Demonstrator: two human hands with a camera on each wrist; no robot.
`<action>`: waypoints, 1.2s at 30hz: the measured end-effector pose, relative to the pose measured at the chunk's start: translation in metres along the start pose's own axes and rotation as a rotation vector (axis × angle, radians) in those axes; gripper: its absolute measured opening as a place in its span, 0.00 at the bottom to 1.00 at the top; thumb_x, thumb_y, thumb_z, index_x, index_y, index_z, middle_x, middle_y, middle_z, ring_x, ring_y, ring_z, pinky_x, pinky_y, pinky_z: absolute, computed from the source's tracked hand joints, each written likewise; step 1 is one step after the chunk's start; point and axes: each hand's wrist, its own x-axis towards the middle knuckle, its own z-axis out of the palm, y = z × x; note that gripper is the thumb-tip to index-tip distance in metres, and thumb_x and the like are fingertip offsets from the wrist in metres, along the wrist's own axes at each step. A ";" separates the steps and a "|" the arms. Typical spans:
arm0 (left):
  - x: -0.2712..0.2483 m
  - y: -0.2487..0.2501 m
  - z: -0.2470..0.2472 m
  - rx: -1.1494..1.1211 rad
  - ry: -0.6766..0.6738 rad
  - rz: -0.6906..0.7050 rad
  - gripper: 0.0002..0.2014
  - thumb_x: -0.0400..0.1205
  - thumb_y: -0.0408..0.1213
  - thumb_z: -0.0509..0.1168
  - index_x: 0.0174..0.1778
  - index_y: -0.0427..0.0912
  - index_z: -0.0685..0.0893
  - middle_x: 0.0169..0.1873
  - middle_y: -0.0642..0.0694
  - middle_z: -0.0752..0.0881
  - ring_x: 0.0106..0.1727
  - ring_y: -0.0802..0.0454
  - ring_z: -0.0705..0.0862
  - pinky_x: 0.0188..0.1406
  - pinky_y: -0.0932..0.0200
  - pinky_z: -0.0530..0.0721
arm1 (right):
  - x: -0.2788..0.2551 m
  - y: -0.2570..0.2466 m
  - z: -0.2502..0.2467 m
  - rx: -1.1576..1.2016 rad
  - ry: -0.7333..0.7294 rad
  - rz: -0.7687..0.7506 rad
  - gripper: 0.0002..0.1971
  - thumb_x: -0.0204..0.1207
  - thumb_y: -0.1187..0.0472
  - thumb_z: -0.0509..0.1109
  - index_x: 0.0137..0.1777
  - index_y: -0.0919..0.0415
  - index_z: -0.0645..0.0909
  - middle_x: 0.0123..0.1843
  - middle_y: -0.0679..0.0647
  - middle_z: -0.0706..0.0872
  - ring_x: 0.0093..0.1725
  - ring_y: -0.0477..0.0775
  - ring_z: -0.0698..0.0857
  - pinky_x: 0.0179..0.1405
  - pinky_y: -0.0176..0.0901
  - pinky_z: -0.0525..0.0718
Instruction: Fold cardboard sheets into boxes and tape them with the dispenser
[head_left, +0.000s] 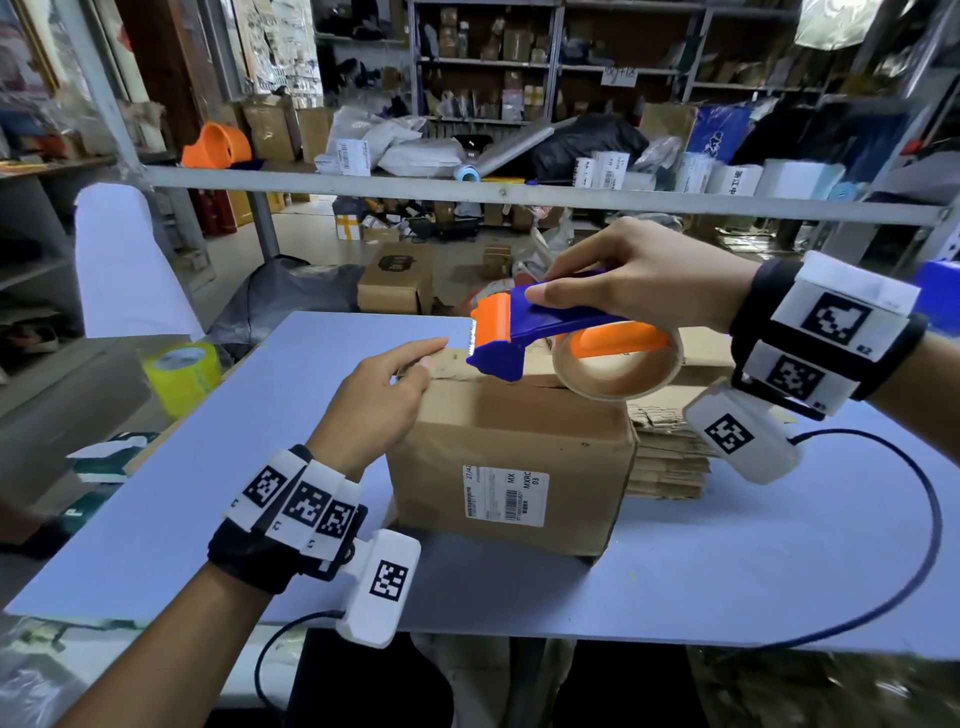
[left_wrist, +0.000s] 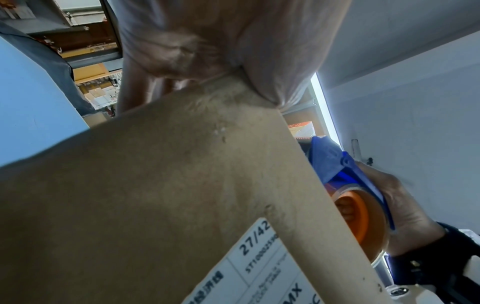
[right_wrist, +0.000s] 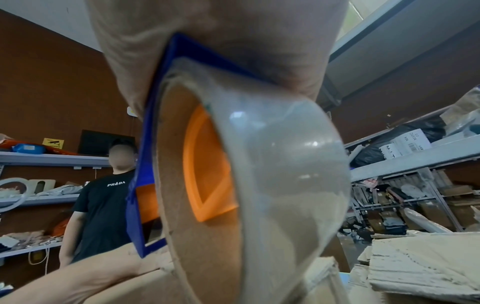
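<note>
– On the bench (head_left: 208, 467), what do you see?
– I see box (head_left: 511, 457) mid-bench, flat cardboard stack (head_left: 670, 457) beside it. Left hand (head_left: 384, 395) presses its top flap, fingers straight. Right hand (head_left: 639, 275) grips dispenser (head_left: 540, 327) above the box.
– Room?
– Cluttered shelving (head_left: 519, 195) behind; yellow tape roll (head_left: 182, 371) left.

The brown cardboard box (head_left: 511, 457) hides part of the flat cardboard sheets (head_left: 670, 441) behind it. The right hand (head_left: 644, 275) covers the blue tape dispenser's (head_left: 524, 332) handle. The box label's (head_left: 506, 493) small print is too tiny to read.
</note>
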 end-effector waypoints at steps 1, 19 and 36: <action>-0.001 0.000 0.000 0.002 0.005 0.003 0.18 0.90 0.39 0.56 0.71 0.59 0.84 0.71 0.56 0.82 0.73 0.54 0.77 0.75 0.49 0.77 | -0.001 0.000 -0.001 -0.002 -0.006 -0.002 0.15 0.78 0.35 0.71 0.44 0.43 0.93 0.37 0.41 0.90 0.33 0.38 0.83 0.31 0.31 0.74; -0.003 -0.021 -0.002 -0.035 -0.013 -0.005 0.17 0.89 0.41 0.59 0.68 0.64 0.85 0.61 0.65 0.85 0.65 0.61 0.82 0.64 0.57 0.81 | -0.053 0.068 -0.030 -0.022 -0.025 0.050 0.21 0.70 0.30 0.66 0.47 0.42 0.91 0.37 0.44 0.91 0.32 0.44 0.85 0.35 0.40 0.77; -0.024 -0.043 -0.005 -0.017 -0.021 0.051 0.16 0.89 0.47 0.59 0.70 0.70 0.81 0.67 0.61 0.84 0.68 0.55 0.83 0.75 0.46 0.78 | -0.083 0.090 0.002 0.103 -0.028 0.021 0.15 0.77 0.39 0.69 0.51 0.46 0.91 0.41 0.44 0.90 0.40 0.47 0.86 0.37 0.32 0.78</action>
